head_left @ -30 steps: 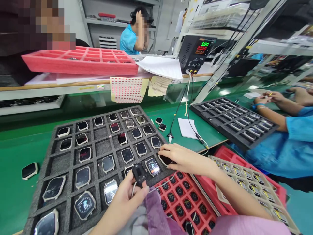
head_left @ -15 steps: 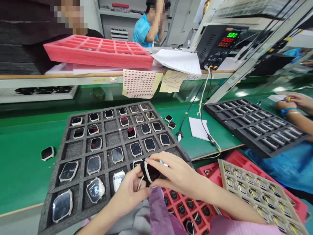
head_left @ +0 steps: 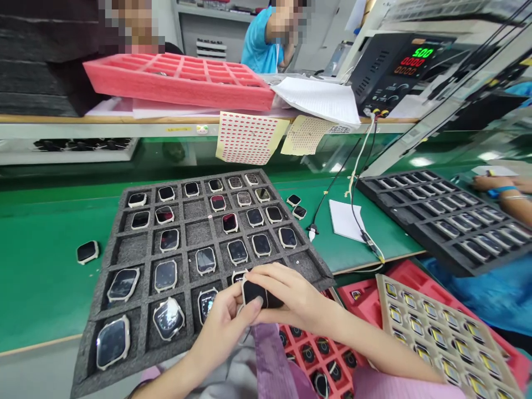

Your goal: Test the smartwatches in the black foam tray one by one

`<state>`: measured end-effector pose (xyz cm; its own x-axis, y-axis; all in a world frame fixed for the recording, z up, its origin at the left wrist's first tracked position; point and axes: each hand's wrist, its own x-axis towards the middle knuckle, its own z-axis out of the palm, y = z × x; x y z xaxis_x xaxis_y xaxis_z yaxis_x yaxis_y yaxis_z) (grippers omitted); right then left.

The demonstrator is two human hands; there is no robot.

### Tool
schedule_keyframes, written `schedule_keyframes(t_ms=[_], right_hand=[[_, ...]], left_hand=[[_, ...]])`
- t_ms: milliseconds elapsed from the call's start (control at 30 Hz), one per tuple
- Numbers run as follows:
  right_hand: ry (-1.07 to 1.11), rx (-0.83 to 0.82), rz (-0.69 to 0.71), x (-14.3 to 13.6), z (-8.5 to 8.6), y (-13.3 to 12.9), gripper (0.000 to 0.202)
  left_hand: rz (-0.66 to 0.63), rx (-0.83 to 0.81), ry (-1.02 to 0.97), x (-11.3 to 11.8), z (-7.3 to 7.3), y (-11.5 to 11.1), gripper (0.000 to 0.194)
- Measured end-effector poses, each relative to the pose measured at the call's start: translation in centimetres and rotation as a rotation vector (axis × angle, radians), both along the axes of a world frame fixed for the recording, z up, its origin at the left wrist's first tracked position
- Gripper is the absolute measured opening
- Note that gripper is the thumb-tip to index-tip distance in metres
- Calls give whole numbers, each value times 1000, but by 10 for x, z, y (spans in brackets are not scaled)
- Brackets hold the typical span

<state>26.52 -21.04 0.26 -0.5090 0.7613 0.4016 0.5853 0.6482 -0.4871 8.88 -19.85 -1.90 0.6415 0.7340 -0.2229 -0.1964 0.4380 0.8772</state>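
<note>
Between my two hands, just over the near right edge of the grey foam tray (head_left: 143,310), is a smartwatch (head_left: 252,289) with a dark face and a light-coloured frame. My left hand (head_left: 224,315) grips its left side, thumb lying across the face. From the right, my right hand (head_left: 293,292) wraps over its top and far side, fingers hiding much of it. A thin pale cable appears to run by the left fingers; where it ends is hidden. Watches without straps fill many tray compartments, including one with a lit screen (head_left: 206,302) beside my left hand.
A red foam tray (head_left: 302,332) of round-marked black parts lies below my right forearm. To the right are a beige tray (head_left: 440,316) and a black watch tray (head_left: 419,221), near a co-worker's hand (head_left: 494,183). A power supply (head_left: 399,75) stands on the shelf; cables (head_left: 355,172) hang down.
The held smartwatch has turned, so its dark face now shows under my left thumb. The view has shifted slightly left. A tray watch's screen went from whitish to a dark dial.
</note>
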Motion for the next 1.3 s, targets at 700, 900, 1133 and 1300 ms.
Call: schedule_keyframes(t_ms=[700, 900, 1133, 1300], right_hand=[[44, -198, 61, 10, 4, -4, 58], [76, -234, -16, 4, 4, -6, 54], [261, -353, -30, -1, 5, -6, 59], [658, -631, 28, -10, 0, -3, 41]], left_hand=[[-29, 130, 50, -2, 1, -4, 23], [-30, 34, 35, -2, 5, -4, 22], [-61, -107, -13, -6, 0, -3, 23], [-88, -207, -191, -6, -3, 4, 25]])
